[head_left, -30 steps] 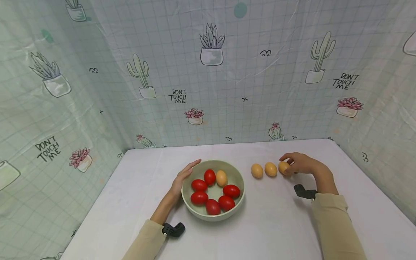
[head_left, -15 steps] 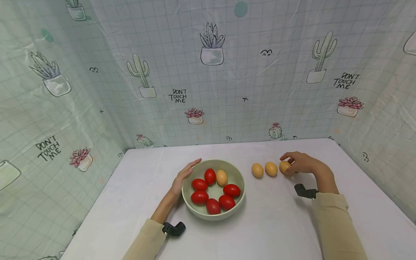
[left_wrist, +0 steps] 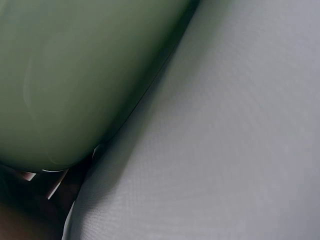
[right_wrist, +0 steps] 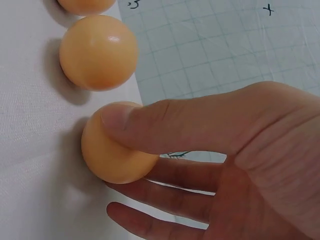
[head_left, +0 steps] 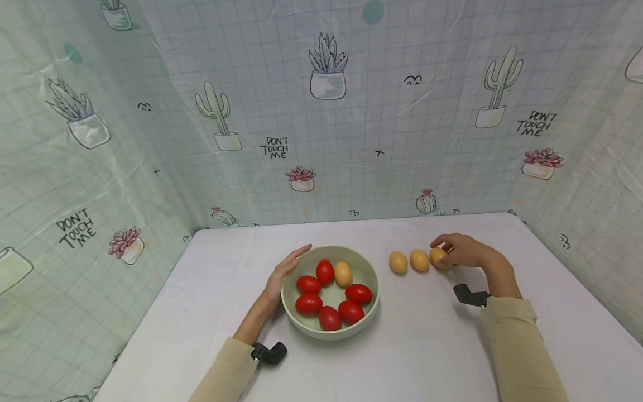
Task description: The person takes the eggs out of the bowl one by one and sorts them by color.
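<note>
My right hand (head_left: 464,252) pinches a tan egg (right_wrist: 117,150) at the right end of a row on the table. In the right wrist view the thumb presses on its near side, with fingers behind it. Two more tan eggs, the middle one (head_left: 419,260) and the left one (head_left: 398,262), lie beside it. My left hand (head_left: 281,279) rests with fairly straight fingers along the left side of a pale green bowl (head_left: 369,268). Inside the bowl, several red egg-shaped things (head_left: 308,305) and one tan egg (head_left: 343,274) form a ring.
A white cloth-covered table (head_left: 427,346) carries everything. Behind and to both sides hangs a sheet (head_left: 382,123) printed with cacti. Black wrist mounts, one left (head_left: 269,353) and one right (head_left: 470,295), sit on the forearms. In the left wrist view, the bowl's outer wall (left_wrist: 75,75) fills much of the picture.
The right hand and its egg have shifted very slightly left, closer to the middle egg. The left hand and the bowl have stayed in place.
</note>
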{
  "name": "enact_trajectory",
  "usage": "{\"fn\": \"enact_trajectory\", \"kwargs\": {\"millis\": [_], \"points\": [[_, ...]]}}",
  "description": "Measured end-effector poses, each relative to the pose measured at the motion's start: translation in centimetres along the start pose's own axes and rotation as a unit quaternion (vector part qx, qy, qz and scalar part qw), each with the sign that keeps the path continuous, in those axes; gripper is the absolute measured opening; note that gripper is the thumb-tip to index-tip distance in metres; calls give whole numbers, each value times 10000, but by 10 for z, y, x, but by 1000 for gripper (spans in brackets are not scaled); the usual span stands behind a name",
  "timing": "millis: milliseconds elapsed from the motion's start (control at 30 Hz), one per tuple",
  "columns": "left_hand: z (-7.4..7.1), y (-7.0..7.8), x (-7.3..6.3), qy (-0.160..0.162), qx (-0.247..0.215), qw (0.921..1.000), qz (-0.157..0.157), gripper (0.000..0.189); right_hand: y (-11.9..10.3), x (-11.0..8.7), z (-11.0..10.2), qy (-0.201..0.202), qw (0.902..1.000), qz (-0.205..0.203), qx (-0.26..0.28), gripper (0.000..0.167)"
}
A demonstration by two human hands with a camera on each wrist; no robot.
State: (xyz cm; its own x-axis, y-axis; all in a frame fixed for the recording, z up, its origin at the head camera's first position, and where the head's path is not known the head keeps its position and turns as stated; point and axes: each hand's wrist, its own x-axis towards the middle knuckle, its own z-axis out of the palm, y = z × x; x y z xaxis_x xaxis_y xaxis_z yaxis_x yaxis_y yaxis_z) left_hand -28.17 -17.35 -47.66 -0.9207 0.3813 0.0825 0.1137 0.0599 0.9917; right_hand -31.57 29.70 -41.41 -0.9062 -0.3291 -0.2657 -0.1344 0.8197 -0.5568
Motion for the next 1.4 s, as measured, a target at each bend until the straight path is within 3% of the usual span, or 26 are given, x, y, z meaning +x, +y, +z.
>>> {"fn": "enact_trajectory", "kwargs": {"millis": [900, 1400], "points": [[1, -2, 1, 63, 13, 10000, 57, 53, 1, -6, -5, -4, 9998, 157, -93, 61], [-1, -4, 3, -15, 30, 10000, 58, 56, -10, -17, -17, 339, 9983, -1, -466, 59]]}}
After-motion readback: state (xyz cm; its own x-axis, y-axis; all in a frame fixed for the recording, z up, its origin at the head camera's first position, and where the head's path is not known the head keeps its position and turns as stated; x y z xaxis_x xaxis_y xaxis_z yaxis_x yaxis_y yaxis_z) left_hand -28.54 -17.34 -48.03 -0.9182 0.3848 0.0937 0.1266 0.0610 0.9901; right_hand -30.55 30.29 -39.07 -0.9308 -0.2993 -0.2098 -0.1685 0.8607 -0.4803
